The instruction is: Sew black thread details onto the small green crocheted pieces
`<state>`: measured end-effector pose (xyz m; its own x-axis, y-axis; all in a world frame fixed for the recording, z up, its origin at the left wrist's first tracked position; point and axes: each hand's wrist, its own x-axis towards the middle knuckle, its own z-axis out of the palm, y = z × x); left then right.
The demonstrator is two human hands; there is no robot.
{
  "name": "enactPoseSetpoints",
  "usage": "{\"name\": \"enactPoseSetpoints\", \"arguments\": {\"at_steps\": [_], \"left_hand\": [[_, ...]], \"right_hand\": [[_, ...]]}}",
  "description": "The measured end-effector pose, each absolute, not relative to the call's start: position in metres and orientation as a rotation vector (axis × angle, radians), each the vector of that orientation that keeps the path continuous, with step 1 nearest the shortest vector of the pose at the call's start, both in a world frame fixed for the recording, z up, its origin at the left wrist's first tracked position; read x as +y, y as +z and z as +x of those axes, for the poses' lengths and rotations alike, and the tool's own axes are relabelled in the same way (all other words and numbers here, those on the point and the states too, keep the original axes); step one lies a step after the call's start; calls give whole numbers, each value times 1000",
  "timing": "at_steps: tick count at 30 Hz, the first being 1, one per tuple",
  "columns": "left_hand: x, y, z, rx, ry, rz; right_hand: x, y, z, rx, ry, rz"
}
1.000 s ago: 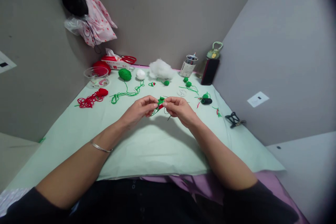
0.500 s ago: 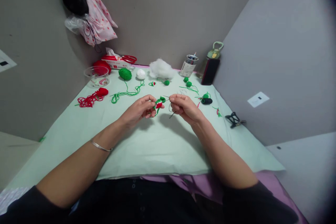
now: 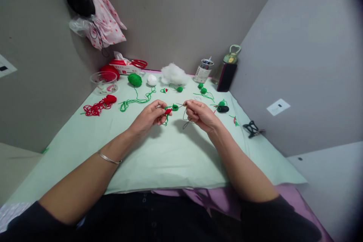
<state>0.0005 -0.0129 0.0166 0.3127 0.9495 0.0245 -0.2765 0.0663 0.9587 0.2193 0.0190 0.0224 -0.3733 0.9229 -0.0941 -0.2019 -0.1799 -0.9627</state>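
Observation:
Between the fingertips of my left hand (image 3: 151,117) is a small crocheted piece (image 3: 168,110) in red, white and green, and a green yarn tail hangs below it. My right hand (image 3: 202,116) pinches a thin needle (image 3: 180,105) that points left at the green end of the piece. Whether its tip is in the stitches is too small to tell. Dark thread (image 3: 186,124) loops down beneath my right fingers. Both hands are above the pale green tablecloth (image 3: 170,159).
Behind my hands lie a green yarn ball (image 3: 135,79), a white ball (image 3: 152,80), fluffy white stuffing (image 3: 173,74) and small green balls (image 3: 203,90). Red yarn (image 3: 96,109) and a clear tub (image 3: 104,83) are left. A can (image 3: 203,71), bottle (image 3: 231,58) and phone (image 3: 227,77) stand right.
The crocheted piece has turned in my left fingers, its red part now nearer them. My right hand has shifted slightly right, and the dark thread loop hangs wider.

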Motion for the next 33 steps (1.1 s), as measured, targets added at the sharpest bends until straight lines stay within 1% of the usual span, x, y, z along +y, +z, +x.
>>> {"name": "enactPoseSetpoints", "arguments": {"at_steps": [6, 9, 12, 15, 19, 22, 26, 33], "left_hand": [[-9, 12, 1, 828, 1094, 1098], [-9, 10, 1, 851, 1093, 1136], [-9, 8, 1, 877, 1108, 1180], [-8, 8, 0, 894, 1118, 1228], [-8, 7, 1, 931, 1128, 1258], [-8, 5, 2, 944, 1148, 1262], [-8, 4, 2, 939, 1155, 1291], [-6, 3, 1, 927, 1151, 1330]], "right_hand": [[23, 23, 222, -1003, 1656, -938], [19, 25, 218, -1128, 1601, -896], [12, 24, 212, -1315, 1462, -892], [5, 22, 207, -1537, 1162, -969], [-5, 20, 202, -1864, 544, -1002], [-10, 20, 201, -2031, 292, -999], [-11, 19, 200, -2120, 175, -1027], [-10, 16, 200, -2141, 151, -1032]]}}
